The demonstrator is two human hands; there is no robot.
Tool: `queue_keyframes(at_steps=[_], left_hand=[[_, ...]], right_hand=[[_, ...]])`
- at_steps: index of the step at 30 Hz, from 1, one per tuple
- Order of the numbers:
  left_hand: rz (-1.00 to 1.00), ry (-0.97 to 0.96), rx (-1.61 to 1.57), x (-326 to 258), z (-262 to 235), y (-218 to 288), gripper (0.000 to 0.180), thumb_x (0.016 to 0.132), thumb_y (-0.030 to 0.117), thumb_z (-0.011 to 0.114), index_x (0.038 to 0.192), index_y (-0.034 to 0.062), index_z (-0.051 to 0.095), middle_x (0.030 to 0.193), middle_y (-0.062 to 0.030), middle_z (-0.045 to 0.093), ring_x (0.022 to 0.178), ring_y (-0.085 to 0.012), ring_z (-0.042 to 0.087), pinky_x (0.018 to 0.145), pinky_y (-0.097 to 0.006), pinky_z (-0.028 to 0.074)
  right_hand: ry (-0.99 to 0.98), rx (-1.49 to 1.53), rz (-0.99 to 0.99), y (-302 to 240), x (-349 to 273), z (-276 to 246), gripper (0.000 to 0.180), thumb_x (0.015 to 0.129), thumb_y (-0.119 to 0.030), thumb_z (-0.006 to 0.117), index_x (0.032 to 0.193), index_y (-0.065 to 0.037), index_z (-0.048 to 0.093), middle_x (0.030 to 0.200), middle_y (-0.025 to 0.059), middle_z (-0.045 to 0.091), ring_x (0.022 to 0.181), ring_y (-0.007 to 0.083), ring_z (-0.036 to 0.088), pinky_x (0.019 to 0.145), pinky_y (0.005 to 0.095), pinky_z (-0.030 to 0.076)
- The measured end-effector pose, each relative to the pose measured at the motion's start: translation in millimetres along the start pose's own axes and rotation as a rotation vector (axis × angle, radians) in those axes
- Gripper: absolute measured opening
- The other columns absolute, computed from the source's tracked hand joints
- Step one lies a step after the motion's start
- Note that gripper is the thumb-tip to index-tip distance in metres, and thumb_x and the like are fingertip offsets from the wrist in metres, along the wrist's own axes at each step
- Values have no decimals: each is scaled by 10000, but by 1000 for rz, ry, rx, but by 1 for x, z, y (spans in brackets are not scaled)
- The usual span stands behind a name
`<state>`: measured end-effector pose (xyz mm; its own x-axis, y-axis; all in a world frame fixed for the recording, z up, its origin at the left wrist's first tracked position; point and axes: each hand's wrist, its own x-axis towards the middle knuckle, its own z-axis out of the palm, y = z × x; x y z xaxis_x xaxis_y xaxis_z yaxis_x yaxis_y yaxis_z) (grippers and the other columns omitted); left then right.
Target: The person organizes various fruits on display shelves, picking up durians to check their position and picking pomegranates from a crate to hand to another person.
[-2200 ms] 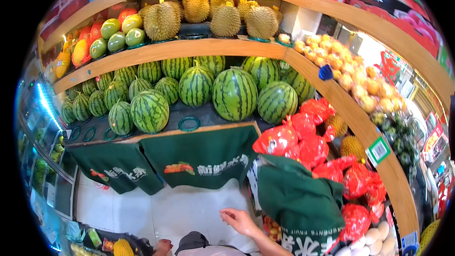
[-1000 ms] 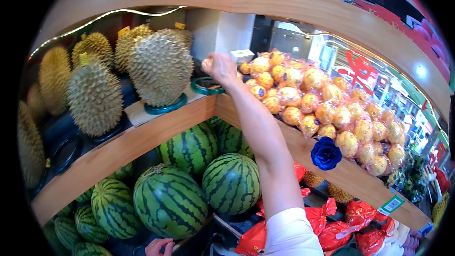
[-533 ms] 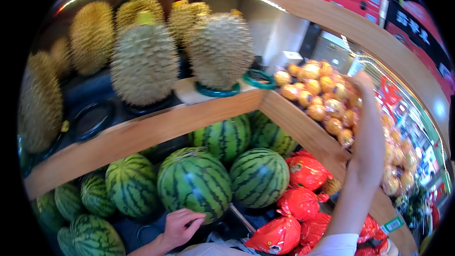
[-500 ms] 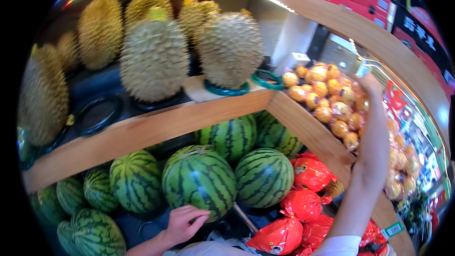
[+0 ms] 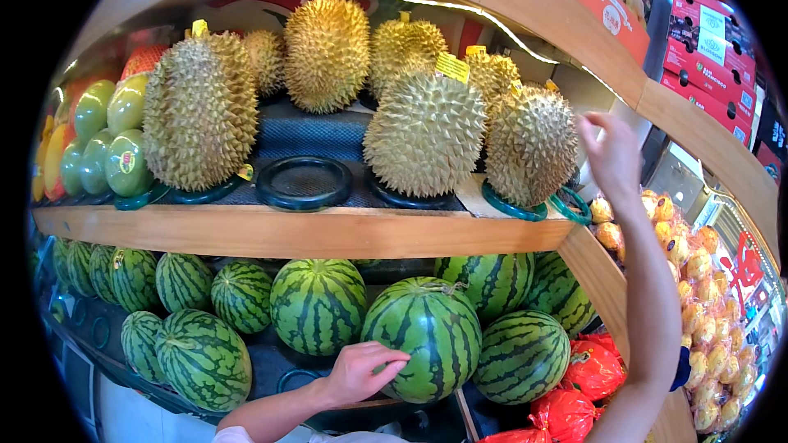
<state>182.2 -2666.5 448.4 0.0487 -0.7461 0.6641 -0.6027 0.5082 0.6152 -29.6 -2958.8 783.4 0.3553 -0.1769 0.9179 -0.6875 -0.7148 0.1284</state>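
My left hand (image 5: pixel 361 371) rests with spread fingers against the lower left side of a big striped watermelon (image 5: pixel 427 336) on the lower shelf. My right hand (image 5: pixel 611 156) is raised at the right end of the upper shelf, fingers loosely curled and holding nothing, just right of a spiky durian (image 5: pixel 532 143) that sits on a green ring (image 5: pixel 513 205). A second green ring (image 5: pixel 572 205) lies bare just below that hand. A larger durian (image 5: pixel 425 133) stands left of it.
More durians (image 5: pixel 201 111) and a bare black ring (image 5: pixel 304 182) line the wooden upper shelf (image 5: pixel 312 234). Green and yellow fruits (image 5: pixel 107 139) sit far left. Several watermelons (image 5: pixel 316 303) fill the lower shelf. Bagged oranges (image 5: pixel 706 279) and red-wrapped fruit (image 5: pixel 591 369) lie right.
The view has swung left, bringing more of the durian shelf in. My right hand has risen from the oranges to the shelf's right end. My left hand now lies on the watermelon.
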Motion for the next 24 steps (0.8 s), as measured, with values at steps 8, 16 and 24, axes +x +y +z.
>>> queue_keyframes(at_steps=[8, 16, 24], left_hand=[[-24, 155, 103, -4, -14, -5, 118, 860, 77, 734, 968, 35, 756, 821, -115, 731, 725, -270, 695, 660, -354, 550], [-58, 391, 223, 15, -62, 4, 123, 884, 3, 667, 989, 2, 732, 896, -148, 728, 799, -271, 709, 714, -343, 554], [103, 562, 151, 116, -97, 17, 224, 934, 1, 604, 1139, 3, 696, 1125, -132, 671, 995, -190, 662, 856, -299, 533]], right_hand=[[-65, 516, 210, -116, 34, 23, 382, 920, -352, 663, 1026, 2, 759, 992, 191, 752, 961, 304, 727, 864, 387, 534], [83, 551, 332, -95, 44, 29, 387, 944, -376, 645, 1013, -14, 763, 891, 165, 756, 843, 260, 721, 790, 368, 522], [79, 805, 358, -137, -3, 66, 457, 987, -368, 628, 1200, 34, 678, 1184, 172, 699, 1119, 246, 645, 981, 347, 469]])
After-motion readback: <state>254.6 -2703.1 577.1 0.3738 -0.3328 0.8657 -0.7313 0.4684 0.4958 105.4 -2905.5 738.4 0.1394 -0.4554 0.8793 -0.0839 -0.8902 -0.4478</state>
